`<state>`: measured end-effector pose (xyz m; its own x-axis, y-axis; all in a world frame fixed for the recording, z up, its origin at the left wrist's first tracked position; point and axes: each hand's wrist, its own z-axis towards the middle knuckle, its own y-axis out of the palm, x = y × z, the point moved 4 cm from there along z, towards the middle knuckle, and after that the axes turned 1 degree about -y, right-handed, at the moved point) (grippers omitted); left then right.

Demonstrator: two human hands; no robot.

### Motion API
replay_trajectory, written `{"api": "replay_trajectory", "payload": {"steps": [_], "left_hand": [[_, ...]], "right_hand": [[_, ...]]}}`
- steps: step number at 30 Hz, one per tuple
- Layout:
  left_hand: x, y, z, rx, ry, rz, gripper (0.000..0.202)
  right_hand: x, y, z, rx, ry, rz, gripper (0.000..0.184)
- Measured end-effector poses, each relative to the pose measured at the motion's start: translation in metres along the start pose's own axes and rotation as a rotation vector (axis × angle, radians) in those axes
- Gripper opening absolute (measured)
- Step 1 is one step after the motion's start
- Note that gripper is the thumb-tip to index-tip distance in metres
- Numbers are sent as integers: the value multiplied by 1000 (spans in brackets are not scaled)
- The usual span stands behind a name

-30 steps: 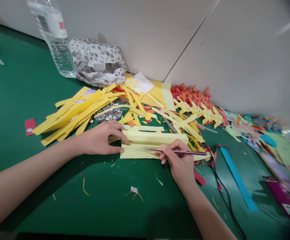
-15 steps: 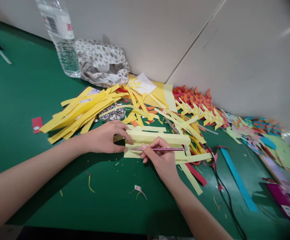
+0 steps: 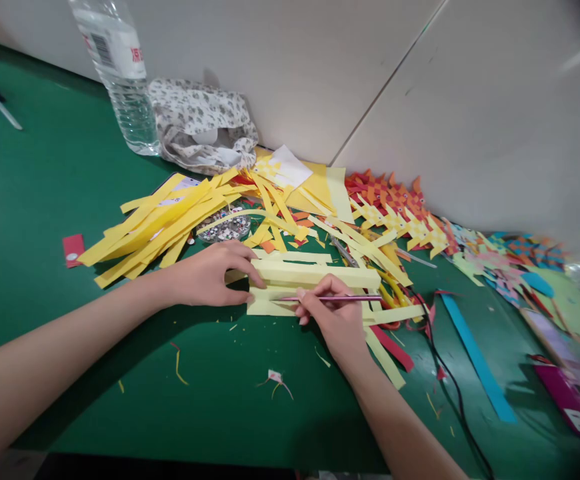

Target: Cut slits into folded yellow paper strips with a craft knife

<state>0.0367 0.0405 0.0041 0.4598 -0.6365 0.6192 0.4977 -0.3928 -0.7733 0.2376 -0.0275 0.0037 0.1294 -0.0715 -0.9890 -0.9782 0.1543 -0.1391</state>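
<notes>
A pale yellow folded paper [image 3: 315,275] lies across the table in front of me. My left hand [image 3: 223,275] holds down its left end, with thumb and forefinger curved and their tips pressing on it. In my right hand [image 3: 333,310] is a slim purple pen-like tool [image 3: 343,298], gripped between thumb and fingers. It lies nearly flat, its pointed tip over the lower layer of the paper; whether the tip is a nib or a blade I cannot tell. Behind the paper lie pale cut strips [image 3: 295,256] and a metal tool [image 3: 344,252], partly covered.
Yellow paper strips [image 3: 170,220] heap at left, by a dish of small beads [image 3: 225,223]. Behind stand a water bottle [image 3: 127,100] and a floral pouch [image 3: 203,120]. Woven paper fish [image 3: 390,197] line the wall. A black cord [image 3: 447,373] and blue strip [image 3: 477,360] lie right.
My right hand has slid a little to the right along the paper with the purple tool. My left hand stays in place. A thin paper sliver now shows beside my right wrist.
</notes>
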Motion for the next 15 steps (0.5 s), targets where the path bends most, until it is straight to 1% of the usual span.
{"api": "replay_trajectory", "payload": {"steps": [7, 11, 15], "left_hand": [[0, 0, 1, -23, -32, -8, 25], [1, -1, 1, -9, -28, -8, 24], [1, -1, 0, -5, -25, -8, 23]], "right_hand": [[0, -14, 2, 22, -38, -31, 32], [2, -20, 3, 18, -50, -21, 31], [4, -25, 3, 41, -54, -24, 32]]}}
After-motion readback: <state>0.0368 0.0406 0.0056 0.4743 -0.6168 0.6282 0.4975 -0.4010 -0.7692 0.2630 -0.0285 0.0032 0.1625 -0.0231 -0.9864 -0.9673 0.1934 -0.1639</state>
